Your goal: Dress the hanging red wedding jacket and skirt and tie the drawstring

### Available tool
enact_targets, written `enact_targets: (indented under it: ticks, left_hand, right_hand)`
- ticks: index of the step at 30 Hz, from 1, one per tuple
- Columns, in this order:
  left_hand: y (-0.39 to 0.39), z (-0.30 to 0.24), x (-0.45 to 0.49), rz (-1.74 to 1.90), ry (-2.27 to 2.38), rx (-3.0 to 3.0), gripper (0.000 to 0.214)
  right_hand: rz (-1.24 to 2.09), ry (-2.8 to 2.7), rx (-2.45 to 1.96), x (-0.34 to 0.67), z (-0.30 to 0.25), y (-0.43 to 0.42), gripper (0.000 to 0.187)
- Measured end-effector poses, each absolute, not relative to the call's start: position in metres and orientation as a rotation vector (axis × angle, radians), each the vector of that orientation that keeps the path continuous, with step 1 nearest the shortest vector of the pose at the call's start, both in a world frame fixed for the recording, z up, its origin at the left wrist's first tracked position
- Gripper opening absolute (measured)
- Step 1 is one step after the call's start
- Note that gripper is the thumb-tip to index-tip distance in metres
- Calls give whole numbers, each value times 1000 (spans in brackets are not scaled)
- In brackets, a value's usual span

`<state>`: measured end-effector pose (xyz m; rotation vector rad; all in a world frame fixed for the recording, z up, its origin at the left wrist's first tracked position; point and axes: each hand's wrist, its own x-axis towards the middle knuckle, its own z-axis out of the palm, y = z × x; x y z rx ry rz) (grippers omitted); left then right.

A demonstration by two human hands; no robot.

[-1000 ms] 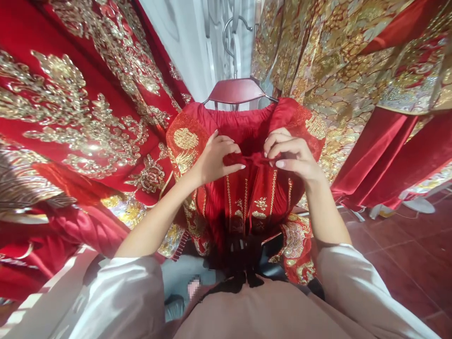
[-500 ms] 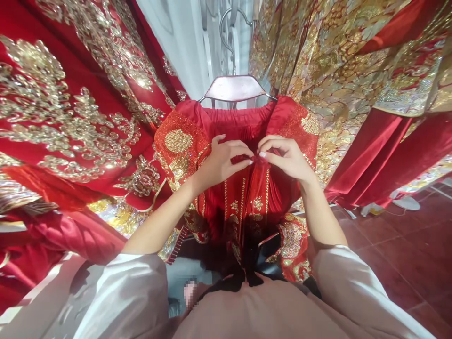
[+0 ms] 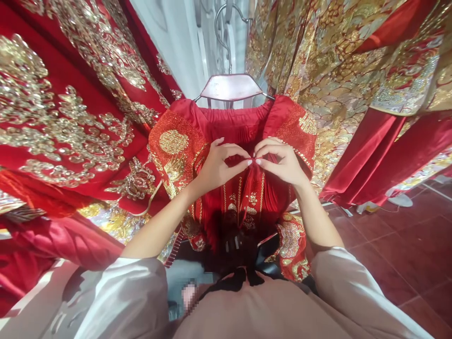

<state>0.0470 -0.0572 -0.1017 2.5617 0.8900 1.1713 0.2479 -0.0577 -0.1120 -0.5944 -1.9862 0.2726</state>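
Note:
A red garment with gold embroidery (image 3: 173, 141) hangs from a hanger with a pale, wide middle plate (image 3: 229, 88). At its upper front, my left hand (image 3: 221, 162) and my right hand (image 3: 281, 159) meet almost fingertip to fingertip. Thumb and forefinger of each hand are pinched on a thin red ribbon (image 3: 249, 183), whose end trails down the front. Whether it is knotted between the fingertips is too small to tell. Beaded gold trim runs down the front below my hands, and an embroidered cuff (image 3: 291, 245) dangles at the lower right.
Red cloth with silvery-gold sequins (image 3: 31, 84) hangs close on the left. On the right are a gold patterned garment (image 3: 339, 94) and red velvet (image 3: 367, 150). Behind the hanger's metal hook (image 3: 222, 35) is white drapery. Reddish floor tiles (image 3: 395, 254) show at lower right.
Both hands have drawn closer together, their fingertips now nearly meeting at the ribbon. The view has shifted slightly, so the garment and hanger appear a little further left.

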Motion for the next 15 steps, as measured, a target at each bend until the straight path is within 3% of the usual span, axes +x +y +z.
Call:
enact_targets:
  ticks: [9, 15]
  left_hand:
    - [-59, -109, 52, 1590, 878, 2428, 8]
    - [-68, -117, 53, 1553, 1003, 2458, 5]
  right_hand:
    - [181, -1969, -675, 243, -117, -58, 21]
    - [97, -1947, -692, 242, -118, -65, 17]
